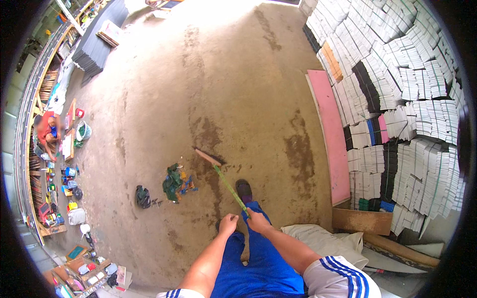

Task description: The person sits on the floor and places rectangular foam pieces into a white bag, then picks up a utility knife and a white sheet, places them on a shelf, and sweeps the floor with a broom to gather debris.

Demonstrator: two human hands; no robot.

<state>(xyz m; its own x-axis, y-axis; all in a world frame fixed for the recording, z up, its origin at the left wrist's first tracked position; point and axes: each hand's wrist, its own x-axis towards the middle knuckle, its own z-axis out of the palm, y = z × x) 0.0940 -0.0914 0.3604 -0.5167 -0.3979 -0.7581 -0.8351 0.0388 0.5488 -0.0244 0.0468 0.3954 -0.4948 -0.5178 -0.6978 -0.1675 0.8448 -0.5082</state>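
Observation:
My right hand [257, 221] is wrapped round the green handle of a long broom [230, 187]. The broom slants away to the left, and its narrow brown head [207, 156] rests on the floor. My left hand [228, 224] is closed just left of the handle, apart from it; whatever its fingers may hold is hidden. Below the hands, a tan strip [245, 251] shows against my blue trousers; I cannot tell if it belongs to the broom. Left of the broom head lie a crumpled green heap [172, 183] with orange and blue scraps, and a dark plastic bag [143, 196].
Strapped white stacks [422, 119] fill the right side, with a pink board [329, 134] leaning along them. A pale sack [318, 241] lies near my right arm. At left, a person [48, 130] in red crouches near a bucket [83, 131], tins and bottles. Dark sheets [94, 54] stand beyond.

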